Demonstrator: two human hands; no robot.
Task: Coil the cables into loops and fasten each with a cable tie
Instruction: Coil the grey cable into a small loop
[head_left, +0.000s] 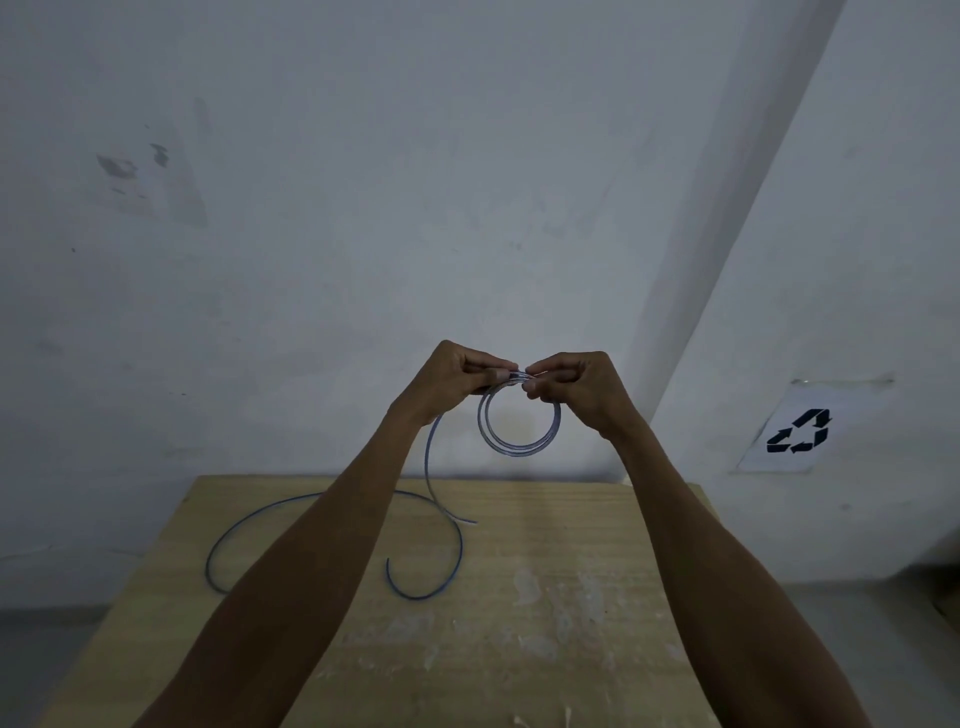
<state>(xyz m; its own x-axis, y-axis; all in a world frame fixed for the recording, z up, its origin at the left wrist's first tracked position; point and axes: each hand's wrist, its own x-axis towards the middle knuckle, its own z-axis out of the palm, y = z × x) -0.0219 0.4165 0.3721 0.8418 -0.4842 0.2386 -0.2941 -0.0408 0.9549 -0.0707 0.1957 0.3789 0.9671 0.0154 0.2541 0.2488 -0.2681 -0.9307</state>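
A thin blue-grey cable hangs in a small coil (519, 444) of about two loops, held up in the air above the table's far edge. My left hand (457, 376) pinches the top of the coil from the left. My right hand (576, 387) pinches the same spot from the right, fingertips almost touching the left ones. From the left hand the free length of cable (431, 467) drops to the wooden table (545, 597) and curls across it in a wide loose arc (244, 525) ending in a hook. No cable tie shows.
The table stands against a pale wall (363, 208). A white sheet with a black recycling symbol (800, 431) is stuck to the wall at the right. Grey floor shows on both sides of the table.
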